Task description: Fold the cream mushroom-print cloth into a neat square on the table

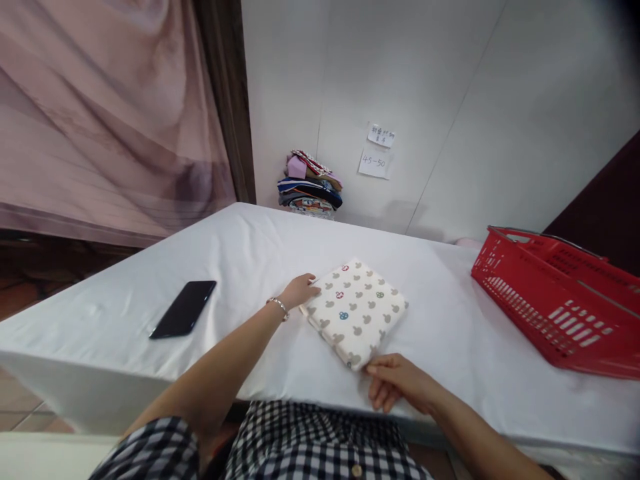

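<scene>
A white folded cloth (356,310) printed with grey, red, blue and green motifs lies turned at an angle on the white-covered table (240,253). At its left corner is my left hand (299,291), thumb on top and the other fingers partly hidden at the edge. My right hand (393,381) pinches the near corner between thumb and forefinger, its other fingers curled below. Whether the cloth is a garment cannot be made out from its folded shape.
To the left lies a black phone (184,309). A red plastic basket (560,300) stands at the right. Against the back wall is a stack of folded clothes (310,185), near two paper notes (374,163). A pink curtain (100,113) hangs at the left.
</scene>
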Action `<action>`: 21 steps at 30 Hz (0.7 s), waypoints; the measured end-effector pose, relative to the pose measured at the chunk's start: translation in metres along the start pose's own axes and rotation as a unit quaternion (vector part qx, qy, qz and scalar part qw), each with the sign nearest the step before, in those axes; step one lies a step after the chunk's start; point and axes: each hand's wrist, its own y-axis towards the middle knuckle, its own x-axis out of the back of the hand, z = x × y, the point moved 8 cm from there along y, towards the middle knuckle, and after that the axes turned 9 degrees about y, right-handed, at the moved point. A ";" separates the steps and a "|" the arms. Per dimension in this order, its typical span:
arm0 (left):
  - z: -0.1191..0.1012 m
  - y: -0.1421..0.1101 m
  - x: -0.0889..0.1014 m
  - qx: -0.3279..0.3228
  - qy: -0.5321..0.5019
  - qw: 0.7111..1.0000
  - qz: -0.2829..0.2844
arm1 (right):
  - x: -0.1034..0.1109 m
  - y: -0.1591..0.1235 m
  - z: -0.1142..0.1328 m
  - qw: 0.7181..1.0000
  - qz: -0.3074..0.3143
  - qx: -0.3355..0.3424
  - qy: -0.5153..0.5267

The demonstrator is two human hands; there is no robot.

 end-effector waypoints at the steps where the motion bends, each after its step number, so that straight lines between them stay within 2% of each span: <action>1: 0.003 -0.005 0.000 0.001 -0.001 1.000 -0.012 | 0.007 -0.003 0.007 0.999 -0.013 0.020 -0.042; 3: 0.006 -0.017 0.001 -0.003 0.004 0.998 -0.067 | 0.027 -0.009 0.038 0.984 -0.076 0.116 -0.108; 4: 0.005 -0.024 0.002 -0.011 0.015 0.994 -0.108 | 0.038 -0.012 0.058 0.967 -0.118 0.179 -0.135; 7: -0.013 -0.050 0.003 -0.072 0.078 0.969 -0.225 | 0.056 -0.016 0.108 0.889 -0.234 0.328 -0.218; 9: -0.029 -0.063 -0.005 -0.129 0.124 0.953 -0.243 | 0.054 -0.007 0.126 0.837 -0.270 0.371 -0.298; 11: -0.037 -0.070 -0.018 -0.166 0.157 0.950 -0.215 | 0.045 0.013 0.128 0.793 -0.265 0.361 -0.414; 14: -0.035 -0.071 -0.029 -0.175 0.163 0.956 -0.169 | 0.043 0.047 0.112 0.751 -0.231 0.277 -0.552; 17: -0.025 -0.068 -0.029 -0.175 0.117 0.969 -0.128 | 0.053 0.058 0.099 0.750 -0.224 0.249 -0.570; 19: -0.014 -0.067 -0.024 -0.161 0.062 0.977 -0.124 | 0.057 0.052 0.096 0.755 -0.234 0.279 -0.546; 21: -0.001 -0.070 -0.012 -0.127 0.007 0.979 -0.161 | 0.054 0.036 0.094 0.749 -0.247 0.338 -0.513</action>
